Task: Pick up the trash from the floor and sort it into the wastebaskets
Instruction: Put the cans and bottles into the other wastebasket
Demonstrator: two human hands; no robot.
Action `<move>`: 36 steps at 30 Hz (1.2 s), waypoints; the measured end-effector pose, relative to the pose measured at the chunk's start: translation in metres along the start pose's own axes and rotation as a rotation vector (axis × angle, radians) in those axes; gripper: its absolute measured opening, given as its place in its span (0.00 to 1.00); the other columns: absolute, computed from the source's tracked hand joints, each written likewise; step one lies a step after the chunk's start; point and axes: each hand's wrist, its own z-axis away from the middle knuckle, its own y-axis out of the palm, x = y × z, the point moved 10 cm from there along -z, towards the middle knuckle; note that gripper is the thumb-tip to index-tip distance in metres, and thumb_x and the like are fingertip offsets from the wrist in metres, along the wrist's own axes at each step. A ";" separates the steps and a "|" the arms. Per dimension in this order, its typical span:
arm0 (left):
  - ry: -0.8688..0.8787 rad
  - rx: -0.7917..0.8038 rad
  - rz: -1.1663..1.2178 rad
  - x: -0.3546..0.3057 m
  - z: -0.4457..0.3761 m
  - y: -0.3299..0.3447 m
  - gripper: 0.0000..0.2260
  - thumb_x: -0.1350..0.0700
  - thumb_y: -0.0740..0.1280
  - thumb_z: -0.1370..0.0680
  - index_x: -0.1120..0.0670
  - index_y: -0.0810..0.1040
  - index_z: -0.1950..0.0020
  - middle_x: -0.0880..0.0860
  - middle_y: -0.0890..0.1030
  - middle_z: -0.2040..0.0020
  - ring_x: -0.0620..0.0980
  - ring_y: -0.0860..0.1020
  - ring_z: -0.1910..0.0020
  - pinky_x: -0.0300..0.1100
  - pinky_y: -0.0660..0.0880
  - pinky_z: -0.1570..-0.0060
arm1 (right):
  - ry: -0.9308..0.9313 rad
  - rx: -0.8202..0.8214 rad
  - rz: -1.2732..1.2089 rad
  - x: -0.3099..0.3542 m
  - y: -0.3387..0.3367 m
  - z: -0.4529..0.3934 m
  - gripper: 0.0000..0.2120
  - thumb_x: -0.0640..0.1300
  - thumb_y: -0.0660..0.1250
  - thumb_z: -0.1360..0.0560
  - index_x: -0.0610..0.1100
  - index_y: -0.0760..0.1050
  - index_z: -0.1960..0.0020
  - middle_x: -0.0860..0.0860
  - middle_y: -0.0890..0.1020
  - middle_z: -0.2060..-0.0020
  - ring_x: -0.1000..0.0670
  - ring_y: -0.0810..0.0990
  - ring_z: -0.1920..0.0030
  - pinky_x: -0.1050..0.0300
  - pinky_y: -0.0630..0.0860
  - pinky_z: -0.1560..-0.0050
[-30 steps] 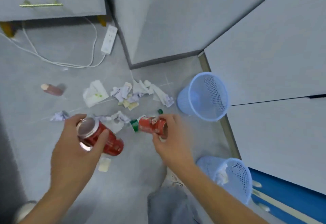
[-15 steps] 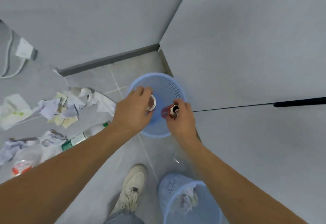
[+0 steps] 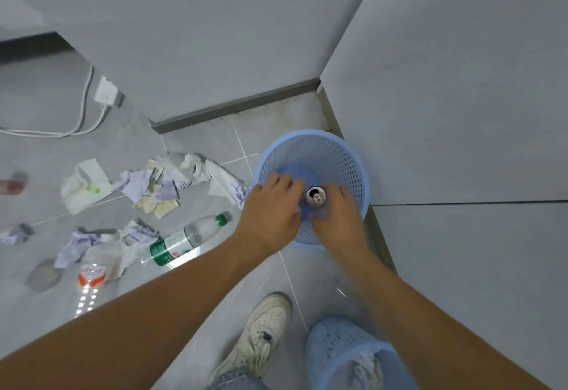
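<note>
My right hand [image 3: 336, 220] is shut on a red soda can [image 3: 316, 196], held upright inside the mouth of the far blue wastebasket [image 3: 353, 156]; only its silver top shows. My left hand [image 3: 270, 208] reaches over the same basket's left rim with its fingers curled down. Whatever lies under its palm is hidden. On the floor to the left are a green-capped clear bottle [image 3: 184, 239], a red-labelled clear bottle [image 3: 92, 276] and several crumpled papers and tissues [image 3: 147, 187].
A second blue wastebasket [image 3: 338, 346] with paper in it stands near my white shoe [image 3: 264, 328]. Grey walls close the corner behind and right of the far basket. A power strip [image 3: 107, 94] with cables lies at the back left. A small reddish bottle [image 3: 12, 183] lies at the left edge.
My view and both hands have swung from the trash pile to the far basket. The two cans went with them, and the hands now sit lower in its mouth. Only one can top still shows.
</note>
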 end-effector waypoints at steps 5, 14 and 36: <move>-0.110 -0.123 0.130 0.046 0.076 -0.053 0.16 0.52 0.66 0.24 0.53 0.74 0.36 0.52 0.76 0.44 0.55 0.73 0.45 0.51 0.75 0.52 | -0.148 -0.099 -0.092 0.077 -0.022 0.059 0.19 0.36 0.72 0.29 0.47 0.74 0.40 0.52 0.74 0.45 0.49 0.76 0.45 0.50 0.77 0.46; -0.491 -0.167 0.232 0.227 0.308 -0.093 0.11 0.55 0.68 0.23 0.51 0.76 0.41 0.46 0.77 0.49 0.47 0.75 0.50 0.35 0.67 0.57 | -0.363 0.212 -0.044 0.235 0.143 0.170 0.18 0.40 0.72 0.27 0.51 0.73 0.40 0.55 0.74 0.46 0.51 0.77 0.44 0.50 0.80 0.50; -0.890 0.072 0.320 0.406 0.348 0.121 0.33 0.37 0.72 0.27 0.53 0.66 0.31 0.56 0.74 0.40 0.56 0.74 0.40 0.52 0.75 0.52 | -0.390 0.401 0.886 0.138 0.351 0.048 0.32 0.42 0.76 0.33 0.47 0.68 0.32 0.44 0.74 0.40 0.40 0.73 0.41 0.42 0.76 0.46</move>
